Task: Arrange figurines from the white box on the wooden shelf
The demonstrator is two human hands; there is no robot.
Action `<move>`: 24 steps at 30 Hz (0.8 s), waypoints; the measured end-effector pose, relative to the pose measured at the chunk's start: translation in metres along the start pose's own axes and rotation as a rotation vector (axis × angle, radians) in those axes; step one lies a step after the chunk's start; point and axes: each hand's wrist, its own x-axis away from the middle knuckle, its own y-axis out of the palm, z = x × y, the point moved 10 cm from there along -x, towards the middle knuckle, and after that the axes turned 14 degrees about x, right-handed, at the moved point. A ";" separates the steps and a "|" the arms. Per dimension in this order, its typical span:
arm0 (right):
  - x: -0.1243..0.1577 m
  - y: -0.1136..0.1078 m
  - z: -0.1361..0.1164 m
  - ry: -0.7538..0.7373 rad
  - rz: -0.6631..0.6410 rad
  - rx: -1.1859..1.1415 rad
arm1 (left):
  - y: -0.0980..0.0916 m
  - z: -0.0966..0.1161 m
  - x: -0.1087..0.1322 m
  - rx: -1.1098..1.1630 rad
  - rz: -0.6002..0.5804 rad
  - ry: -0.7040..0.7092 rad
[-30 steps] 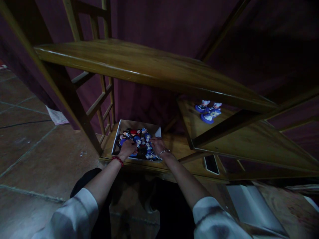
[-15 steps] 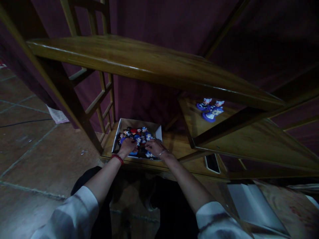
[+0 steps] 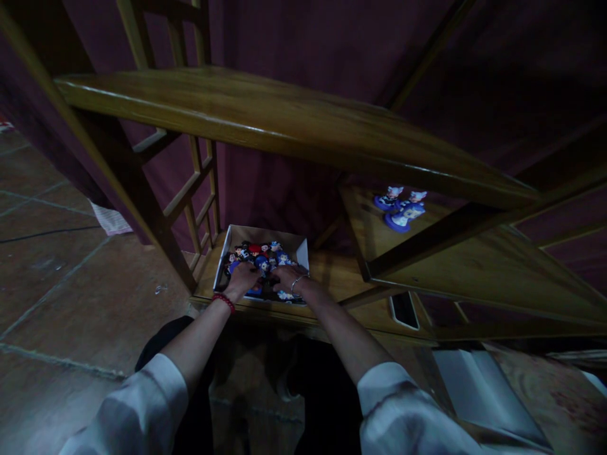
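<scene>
A shallow cardboard box [image 3: 301, 253] with white sides holds many small cartoon figurines, tightly mixed. My left hand [image 3: 243, 278], with a red bead bracelet, is inside its left half, fingers curled closed on a figurine that the hand mostly covers. Right beside those fingertips lies a blue-haired figurine [image 3: 262, 263]. My right hand [image 3: 287, 277], wearing a silver bracelet, reaches over the box's middle with fingers bent down and slightly apart. I see nothing held in it. Another blue-haired figurine [image 3: 283, 258] lies just beyond its knuckles.
The box sits on a low wooden shelf [image 3: 332, 268], under a thick upper shelf [image 3: 284, 120]. Three figurines on purple bases, one in front [image 3: 404, 217], stand on a raised shelf to the right. A phone [image 3: 404, 311] lies below. A lattice side [image 3: 183, 193] rises at left.
My right hand has moved a little left and deeper into the box, closer to my left hand. My left hand stays almost where it was.
</scene>
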 end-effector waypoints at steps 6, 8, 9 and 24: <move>0.008 -0.004 -0.001 -0.002 0.041 -0.015 | 0.000 0.001 0.002 -0.034 -0.001 -0.013; 0.011 -0.006 0.001 -0.001 0.074 -0.044 | 0.000 0.002 0.001 -0.061 0.003 -0.016; 0.012 -0.007 0.003 0.000 0.089 -0.056 | -0.001 0.001 0.001 -0.071 0.006 -0.017; 0.011 -0.001 0.011 0.086 0.070 -0.114 | -0.001 0.003 0.006 -0.048 0.019 -0.037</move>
